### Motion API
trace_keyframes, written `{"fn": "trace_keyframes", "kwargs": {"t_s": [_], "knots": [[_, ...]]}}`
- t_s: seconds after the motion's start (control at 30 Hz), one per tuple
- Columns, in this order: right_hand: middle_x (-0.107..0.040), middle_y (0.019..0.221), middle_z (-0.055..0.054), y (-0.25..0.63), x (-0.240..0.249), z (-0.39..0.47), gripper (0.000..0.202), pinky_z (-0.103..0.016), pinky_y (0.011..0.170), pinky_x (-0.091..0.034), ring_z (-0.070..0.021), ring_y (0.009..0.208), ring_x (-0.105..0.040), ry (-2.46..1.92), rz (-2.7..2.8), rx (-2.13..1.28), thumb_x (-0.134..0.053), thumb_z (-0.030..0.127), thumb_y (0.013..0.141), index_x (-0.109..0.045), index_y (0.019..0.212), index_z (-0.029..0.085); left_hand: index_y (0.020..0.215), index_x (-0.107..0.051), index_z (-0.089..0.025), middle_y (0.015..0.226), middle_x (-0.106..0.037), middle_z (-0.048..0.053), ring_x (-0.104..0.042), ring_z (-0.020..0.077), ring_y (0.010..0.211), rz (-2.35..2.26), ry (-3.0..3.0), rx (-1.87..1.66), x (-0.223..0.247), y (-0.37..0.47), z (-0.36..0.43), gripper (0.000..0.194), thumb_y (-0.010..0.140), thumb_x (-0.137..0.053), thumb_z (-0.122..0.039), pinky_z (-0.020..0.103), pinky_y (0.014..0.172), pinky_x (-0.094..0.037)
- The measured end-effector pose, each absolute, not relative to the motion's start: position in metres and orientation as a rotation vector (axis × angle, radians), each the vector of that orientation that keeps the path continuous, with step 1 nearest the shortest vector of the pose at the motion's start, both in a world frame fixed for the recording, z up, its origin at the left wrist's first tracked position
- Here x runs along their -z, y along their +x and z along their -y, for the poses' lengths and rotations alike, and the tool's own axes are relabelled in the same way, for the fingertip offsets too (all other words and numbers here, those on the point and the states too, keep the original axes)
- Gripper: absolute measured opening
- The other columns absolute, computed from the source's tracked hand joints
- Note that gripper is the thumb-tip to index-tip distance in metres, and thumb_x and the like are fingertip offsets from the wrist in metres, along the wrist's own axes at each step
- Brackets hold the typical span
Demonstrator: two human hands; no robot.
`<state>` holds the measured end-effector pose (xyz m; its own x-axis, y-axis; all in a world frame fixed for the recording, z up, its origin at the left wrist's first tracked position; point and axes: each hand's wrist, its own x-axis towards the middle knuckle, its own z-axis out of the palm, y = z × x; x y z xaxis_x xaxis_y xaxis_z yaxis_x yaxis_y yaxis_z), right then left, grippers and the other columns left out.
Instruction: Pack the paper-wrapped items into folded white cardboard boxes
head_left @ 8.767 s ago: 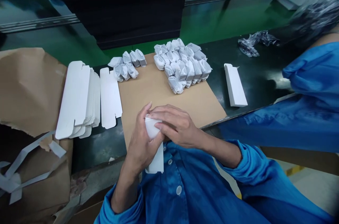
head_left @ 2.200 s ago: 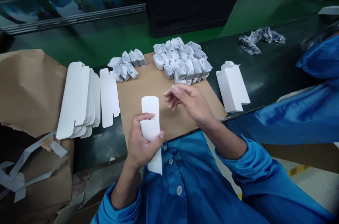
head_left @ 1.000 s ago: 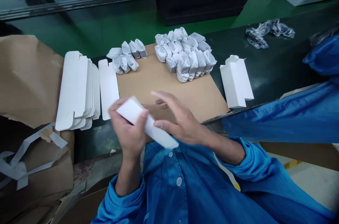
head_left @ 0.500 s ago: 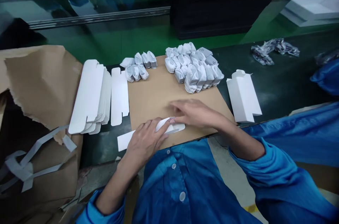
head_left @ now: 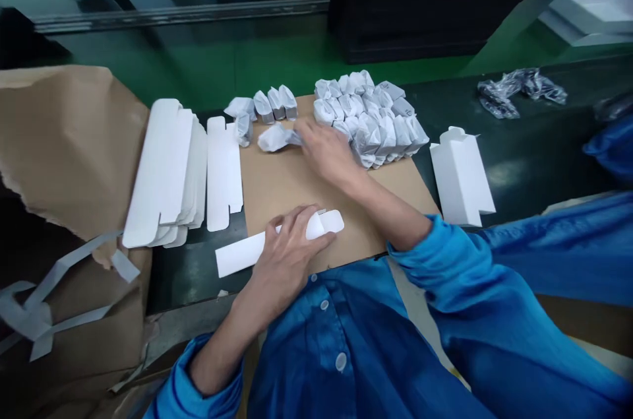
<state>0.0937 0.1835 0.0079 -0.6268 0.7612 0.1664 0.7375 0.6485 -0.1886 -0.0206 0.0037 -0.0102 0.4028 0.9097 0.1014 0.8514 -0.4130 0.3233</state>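
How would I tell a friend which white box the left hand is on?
On the dark bench lies a brown sheet. Near the sheet's closest left corner, partly covered by the left hand, is the white box, one end jutting past the sheet. Unlike the flat cartons to its left and the boxes to its right, it lies crosswise.

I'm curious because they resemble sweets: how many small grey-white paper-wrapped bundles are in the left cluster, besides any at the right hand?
5 visible: four paper-wrapped bundles in the back row, one bundle before its left end. Others may be hidden.
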Motion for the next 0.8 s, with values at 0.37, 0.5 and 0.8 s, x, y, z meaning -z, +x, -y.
{"fn": "trace_keyframes", "kwargs": {"t_s": [0.37,0.5,0.8], "knots": [[-0.064,0.125,-0.014,0.156,-0.005,-0.152,0.035,-0.043,0.096,-0.047,-0.0293,0.117,-0.057,-1.216,2.637,-0.315,-0.060,0.021,0.091,-0.059,0.125,0.015,0.104,-0.067,-0.028,0.136,-0.050,0.013,-0.049,0.0323,0.125,-1.492,2.551,-0.418,0.012,-0.019,-0.005,0.016,0.091,-0.058,-0.025,0.053,0.096,-0.042],[-0.064,0.121,-0.015,0.145,-0.005,-0.152,0.034,-0.040,0.092,-0.048,-0.0295,0.115,-0.057,-1.171,2.754,-0.326,-0.064,0.025,0.089,-0.060,0.120,0.011,0.094,-0.068,-0.025,0.129,-0.054,0.014,-0.053,0.0331,0.116,-1.595,2.570,-0.448,0.014,-0.012,-0.007,0.023,0.088,-0.064,-0.047,0.051,0.089,-0.044],[-0.064,0.130,-0.017,0.118,-0.027,-0.182,0.059,-0.037,0.084,-0.047,-0.0315,0.112,-0.061,-1.066,3.022,-0.617,-0.070,0.026,0.081,-0.054,0.137,0.013,0.090,-0.070,-0.027,0.125,-0.058,0.012,-0.057,0.0292,0.106,-1.665,2.598,-0.469,0.017,-0.008,-0.010,0.017,0.091,-0.062,-0.041,0.046,0.085,-0.042]]}}
